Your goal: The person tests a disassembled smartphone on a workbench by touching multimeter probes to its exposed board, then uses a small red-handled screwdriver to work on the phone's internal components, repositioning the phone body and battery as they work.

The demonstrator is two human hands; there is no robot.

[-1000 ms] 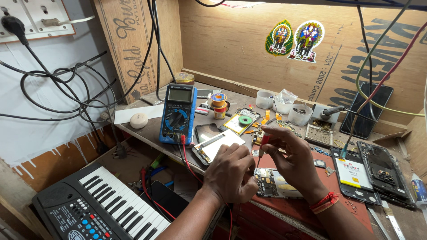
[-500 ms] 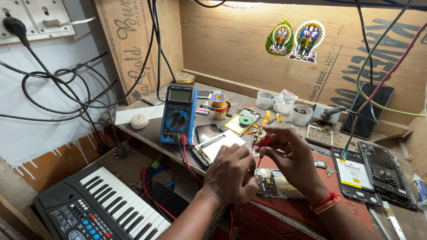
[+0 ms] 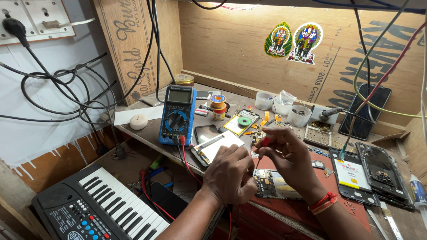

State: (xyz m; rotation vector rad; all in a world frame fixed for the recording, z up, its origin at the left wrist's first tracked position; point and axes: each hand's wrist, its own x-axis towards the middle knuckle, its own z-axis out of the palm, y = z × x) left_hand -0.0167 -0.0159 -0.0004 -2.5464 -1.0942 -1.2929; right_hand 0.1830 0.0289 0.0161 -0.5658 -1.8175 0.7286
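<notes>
Red-handled probe (image 3: pixel 266 141) is pinched upright in the right hand (image 3: pixel 291 161) over the opened phone (image 3: pixel 272 183) at the surface's (image 3: pixel 151 133) front edge, which the curled left hand (image 3: pixel 231 173) steadies.

A phone repair workshop: multimeter (image 3: pixel 177 115), solder spool (image 3: pixel 217 101), opened phones (image 3: pixel 382 173) on the bench

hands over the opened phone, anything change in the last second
Hardly anything. The right hand still pinches the red-handled tool with its tip down at the opened phone; it has shifted only slightly. The left hand stays beside it at the phone's edge. The multimeter and keyboard have not moved.
</notes>
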